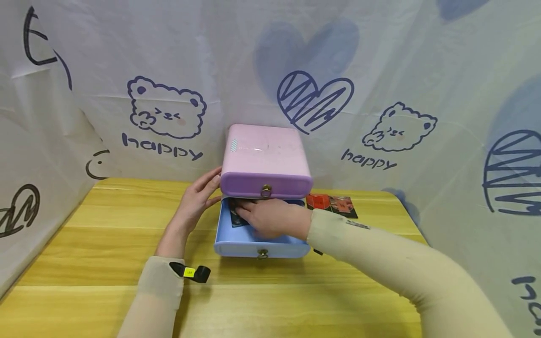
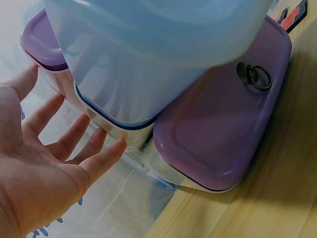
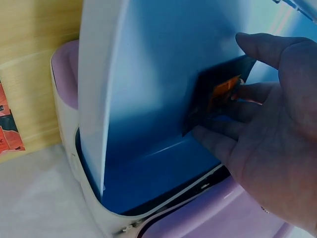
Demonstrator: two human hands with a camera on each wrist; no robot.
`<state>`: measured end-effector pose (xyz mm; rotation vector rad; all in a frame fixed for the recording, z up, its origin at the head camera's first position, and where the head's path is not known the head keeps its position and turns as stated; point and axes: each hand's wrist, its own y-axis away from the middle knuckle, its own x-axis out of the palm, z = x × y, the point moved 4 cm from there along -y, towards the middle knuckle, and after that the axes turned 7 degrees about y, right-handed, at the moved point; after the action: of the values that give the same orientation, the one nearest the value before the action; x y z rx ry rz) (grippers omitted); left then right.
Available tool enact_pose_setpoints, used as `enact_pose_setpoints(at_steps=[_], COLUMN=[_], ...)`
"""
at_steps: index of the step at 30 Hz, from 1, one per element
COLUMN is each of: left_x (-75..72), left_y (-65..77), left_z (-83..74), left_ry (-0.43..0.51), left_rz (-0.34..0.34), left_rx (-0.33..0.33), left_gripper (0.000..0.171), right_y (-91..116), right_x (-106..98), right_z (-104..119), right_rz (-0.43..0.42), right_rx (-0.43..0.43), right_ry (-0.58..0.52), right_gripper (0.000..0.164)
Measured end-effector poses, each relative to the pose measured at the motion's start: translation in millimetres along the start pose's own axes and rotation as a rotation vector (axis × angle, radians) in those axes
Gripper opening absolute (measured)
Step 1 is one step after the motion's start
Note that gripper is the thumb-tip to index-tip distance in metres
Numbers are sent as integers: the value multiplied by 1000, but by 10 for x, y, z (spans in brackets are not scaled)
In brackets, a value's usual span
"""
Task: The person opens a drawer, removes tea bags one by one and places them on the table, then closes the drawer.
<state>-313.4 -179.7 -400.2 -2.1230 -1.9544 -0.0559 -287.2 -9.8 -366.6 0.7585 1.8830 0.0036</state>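
Note:
A small chest of drawers (image 1: pixel 267 149) with a pink top stands at the back of the table, its blue middle drawer (image 1: pixel 240 250) pulled out. Inside that drawer lies a dark flat packet (image 3: pixel 208 99) with an orange patch. My right hand (image 1: pixel 272 218) reaches into the drawer, fingertips at the packet; in the right wrist view the thumb stands apart from it. My left hand (image 1: pixel 194 197) is at the chest's left side, fingers extended, fingertips right at the casing in the left wrist view. Purple drawers, the upper (image 1: pixel 245 185) and the lower (image 2: pixel 208 124), are closed.
Red and black packets (image 1: pixel 338 205) lie on the table (image 1: pixel 253 305) to the right of the chest. A printed white cloth (image 1: pixel 245 61) hangs behind the table. Ring pulls, one (image 2: pixel 259 78) on the lower drawer, stick out from the fronts.

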Motion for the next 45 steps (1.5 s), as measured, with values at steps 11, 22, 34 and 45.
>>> enact_pose_setpoints(at_steps=[11,22,34,45], left_x=[3,-9,-8,-4], left_y=[1,-2,-8,1], left_z=[2,3,21,19], left_ry=[-2,5,3,14], left_rz=[10,13,14,15], left_rx=[1,-2,-6,-6], left_gripper=[52,51,52,52], right_y=[-30,5,34,60], right_x=[16,0,27,39], right_z=[0,7,19,8], right_rz=[-36,-140,-148,-118], right_rx=[-7,-62,-84,-89], right_ry=[0,65,99,75], right_gripper=[59,46,47,51])
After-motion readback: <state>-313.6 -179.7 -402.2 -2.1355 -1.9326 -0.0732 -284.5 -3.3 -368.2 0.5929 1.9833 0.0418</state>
